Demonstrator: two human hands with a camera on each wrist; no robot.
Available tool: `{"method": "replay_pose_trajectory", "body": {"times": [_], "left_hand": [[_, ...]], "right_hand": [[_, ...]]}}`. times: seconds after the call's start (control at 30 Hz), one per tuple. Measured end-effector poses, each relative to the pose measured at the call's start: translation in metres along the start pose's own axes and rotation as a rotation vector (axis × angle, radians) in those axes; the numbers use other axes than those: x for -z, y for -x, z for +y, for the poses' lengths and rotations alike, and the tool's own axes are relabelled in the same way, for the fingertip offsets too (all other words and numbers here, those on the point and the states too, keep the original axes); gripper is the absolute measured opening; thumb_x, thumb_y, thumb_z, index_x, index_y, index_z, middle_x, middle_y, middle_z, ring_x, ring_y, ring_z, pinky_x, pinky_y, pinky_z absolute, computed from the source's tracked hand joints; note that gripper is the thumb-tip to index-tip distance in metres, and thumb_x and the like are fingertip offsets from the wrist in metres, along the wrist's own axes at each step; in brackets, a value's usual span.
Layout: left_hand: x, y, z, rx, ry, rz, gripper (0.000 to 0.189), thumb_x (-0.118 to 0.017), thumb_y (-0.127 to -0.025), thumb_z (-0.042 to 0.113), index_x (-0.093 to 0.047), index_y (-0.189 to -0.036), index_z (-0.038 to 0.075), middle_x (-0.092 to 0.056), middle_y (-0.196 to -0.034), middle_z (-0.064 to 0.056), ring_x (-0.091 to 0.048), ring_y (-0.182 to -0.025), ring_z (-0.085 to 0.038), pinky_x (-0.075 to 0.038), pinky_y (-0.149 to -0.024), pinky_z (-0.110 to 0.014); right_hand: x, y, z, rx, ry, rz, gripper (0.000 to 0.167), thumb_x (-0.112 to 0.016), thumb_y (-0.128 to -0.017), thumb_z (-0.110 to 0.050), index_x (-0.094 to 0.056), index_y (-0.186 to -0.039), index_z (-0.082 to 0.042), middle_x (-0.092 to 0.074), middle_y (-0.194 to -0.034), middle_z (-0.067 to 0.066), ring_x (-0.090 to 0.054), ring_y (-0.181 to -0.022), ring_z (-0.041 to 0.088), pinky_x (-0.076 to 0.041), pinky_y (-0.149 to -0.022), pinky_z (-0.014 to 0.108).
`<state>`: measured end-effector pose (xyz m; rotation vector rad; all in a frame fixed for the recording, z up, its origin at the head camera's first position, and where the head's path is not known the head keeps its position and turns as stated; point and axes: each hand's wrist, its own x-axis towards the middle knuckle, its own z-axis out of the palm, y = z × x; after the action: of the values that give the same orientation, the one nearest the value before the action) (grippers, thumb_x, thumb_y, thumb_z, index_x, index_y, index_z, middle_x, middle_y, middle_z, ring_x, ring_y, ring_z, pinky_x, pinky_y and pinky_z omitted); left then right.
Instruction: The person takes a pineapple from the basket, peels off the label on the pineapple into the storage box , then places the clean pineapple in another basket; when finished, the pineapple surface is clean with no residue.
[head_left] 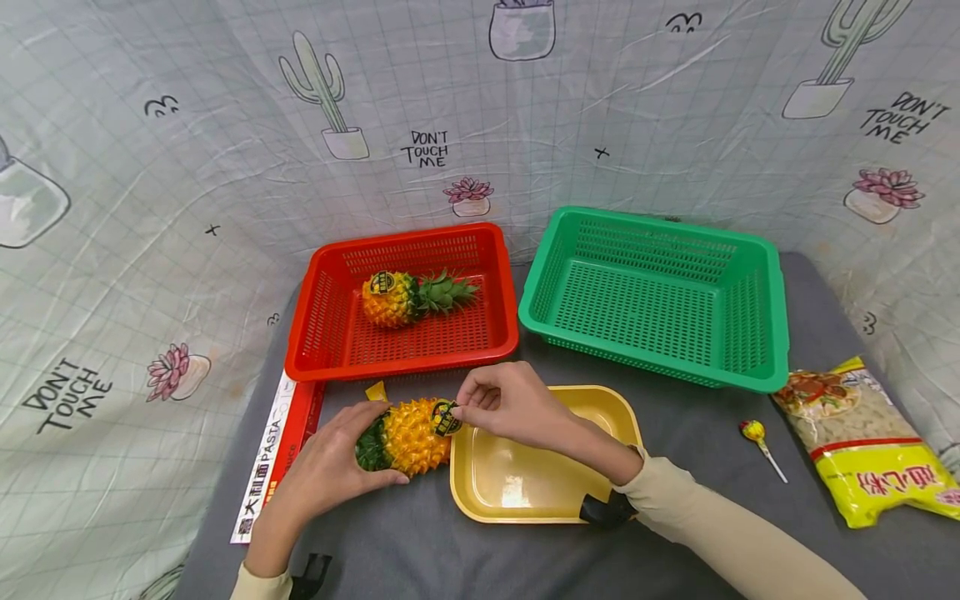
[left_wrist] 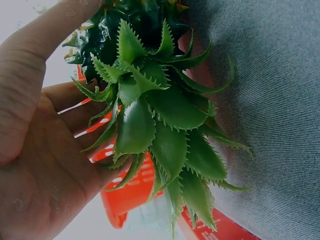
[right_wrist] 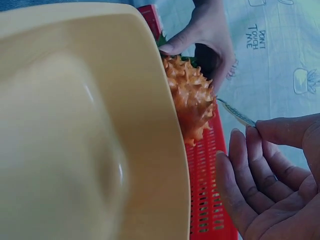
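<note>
An orange toy pineapple [head_left: 414, 435] lies on the dark cloth, its green leaves [left_wrist: 155, 120] nearest the palm in the left wrist view. My left hand [head_left: 330, 454] holds it around the dark green end, with thumb and fingers on opposite sides. At the other end, my right hand [head_left: 517, 408] pinches the edge of a round black and yellow label [right_wrist: 237, 113] between thumb and index finger. That label stands partly off the spiky skin in the right wrist view. Right beside the fruit sits a yellow tray [head_left: 517, 475], under the right forearm.
A red basket [head_left: 405, 367] at the back holds another pineapple [head_left: 390, 312]. Right of it stands a green basket [head_left: 652, 358]. A lollipop [head_left: 753, 431] and a bag of pasta [head_left: 862, 442] lie at the right. A red and white pasta box [head_left: 270, 454] lies partly under the left arm.
</note>
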<state>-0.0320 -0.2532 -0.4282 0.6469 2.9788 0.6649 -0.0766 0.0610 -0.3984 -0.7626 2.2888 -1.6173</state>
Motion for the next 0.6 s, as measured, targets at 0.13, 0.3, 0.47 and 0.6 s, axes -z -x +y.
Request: {"method": "replay_pose_trajectory", "body": {"times": [0.13, 0.3, 0.47, 0.6], "left_hand": [[0.0, 0.0, 0.0, 0.007, 0.001, -0.004, 0.102, -0.099, -0.066, 0.056, -0.061, -0.146, 0.006, -0.063, -0.142, -0.014, -0.057, -0.131, -0.039, -0.053, -0.097, -0.062], [0.0, 0.0, 0.0, 0.01, 0.0, -0.014, 0.104, -0.098, -0.066, 0.058, -0.06, -0.148, 0.007, -0.062, -0.144, -0.013, -0.056, -0.133, -0.038, -0.052, -0.099, -0.062], [0.0, 0.0, -0.001, 0.009, -0.003, -0.013, 0.104, -0.098, -0.066, 0.059, -0.06, -0.148, 0.008, -0.061, -0.144, -0.013, -0.056, -0.133, -0.038, -0.052, -0.098, -0.062], [-0.001, 0.0, -0.002, 0.008, -0.001, -0.009, 0.104, -0.098, -0.066, 0.059, -0.06, -0.147, 0.008, -0.062, -0.143, -0.013, -0.056, -0.132, -0.038, -0.052, -0.099, -0.062]], "right_hand": [[0.005, 0.005, 0.003, -0.012, -0.008, 0.005, 0.007, -0.082, -0.094, -0.016, -0.076, -0.09, -0.018, -0.072, -0.081, -0.006, -0.069, -0.072, 0.014, -0.061, -0.072, 0.032], [0.009, 0.011, 0.009, -0.049, -0.002, 0.009, 0.008, -0.082, -0.094, -0.015, -0.076, -0.089, -0.017, -0.072, -0.08, -0.006, -0.07, -0.071, 0.017, -0.06, -0.071, 0.032], [0.012, 0.016, 0.015, -0.089, -0.018, -0.017, 0.007, -0.08, -0.094, -0.013, -0.076, -0.089, -0.014, -0.074, -0.08, -0.001, -0.072, -0.072, 0.024, -0.06, -0.069, 0.031], [0.014, 0.018, 0.019, -0.108, 0.008, -0.029, 0.008, -0.081, -0.093, -0.013, -0.076, -0.088, -0.016, -0.074, -0.08, -0.002, -0.071, -0.071, 0.02, -0.059, -0.067, 0.03]]}}
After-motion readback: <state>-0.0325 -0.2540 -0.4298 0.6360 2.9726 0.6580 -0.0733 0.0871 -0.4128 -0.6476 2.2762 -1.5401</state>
